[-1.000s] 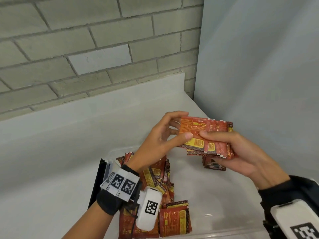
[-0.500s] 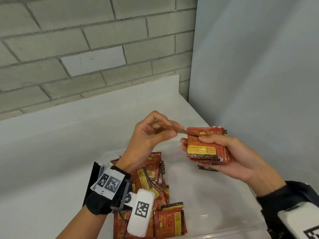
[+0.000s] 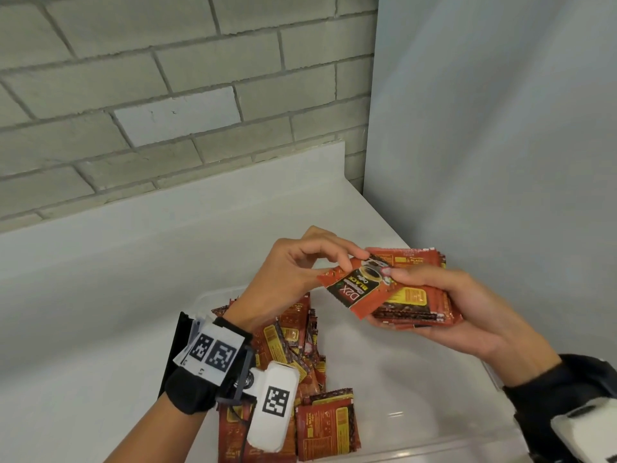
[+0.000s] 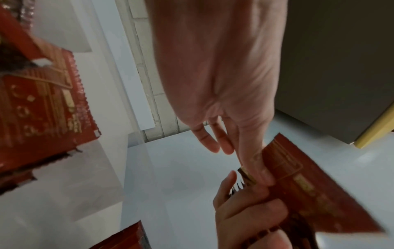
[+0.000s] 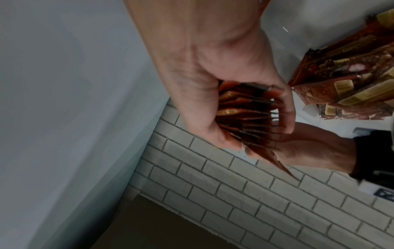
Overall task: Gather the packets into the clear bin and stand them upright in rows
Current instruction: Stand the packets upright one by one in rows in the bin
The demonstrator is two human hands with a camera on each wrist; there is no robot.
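Note:
My right hand (image 3: 444, 305) grips a stack of red coffee packets (image 3: 420, 299) above the clear bin (image 3: 417, 412); its thumb lies across the top. The stack's edges (image 5: 245, 114) fan out between the fingers in the right wrist view. My left hand (image 3: 300, 272) pinches a single red packet (image 3: 359, 287), face up and tilted, lying on top of the stack. The left wrist view shows that packet's back (image 4: 309, 185) under my fingertips. A loose heap of packets (image 3: 300, 349) lies in the bin's left part, below my left wrist.
The bin stands on a white counter (image 3: 117, 279) in a corner. A brick wall (image 3: 167, 95) runs behind and a grey panel (image 3: 500, 128) rises at the right. A dark flat object (image 3: 173, 349) sits by the bin's left edge.
My left hand lifted one packet off the stack, turned it over and laid it face up on top. Both hands stayed above the bin's far side.

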